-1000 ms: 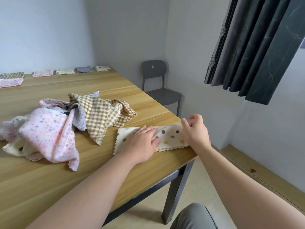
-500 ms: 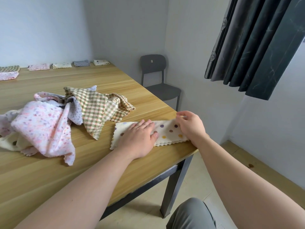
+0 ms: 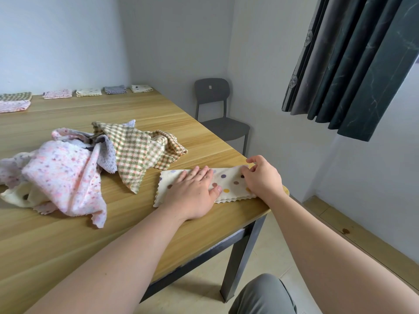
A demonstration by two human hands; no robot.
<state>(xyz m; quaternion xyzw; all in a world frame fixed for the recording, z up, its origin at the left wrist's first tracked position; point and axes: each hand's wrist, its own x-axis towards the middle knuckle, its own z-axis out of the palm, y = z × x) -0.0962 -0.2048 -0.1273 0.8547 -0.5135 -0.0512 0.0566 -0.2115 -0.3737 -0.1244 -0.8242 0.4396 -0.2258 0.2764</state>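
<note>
Cloth point(image 3: 229, 184) lay folded on counter point(image 3: 136, 234) nr its corner, long axis L–R. Left grip point(image 3: 192, 193) pressed flat, fingers straight, on its left half; right grip point(image 3: 263, 180) pinched far rt corner.

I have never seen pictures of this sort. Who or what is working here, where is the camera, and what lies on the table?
There is no machine: a person works with bare hands, and the camera sits on their head, looking forward and down, so you see their own arms. The left hand lies flat on a folded dotted cloth near the corner of the table. The right hand curls its fingers round that cloth's right end, apparently pinching it. Left of it lies a heap with a pink flowered cloth and a checked cloth. Folded cloths line the far edge.
</note>
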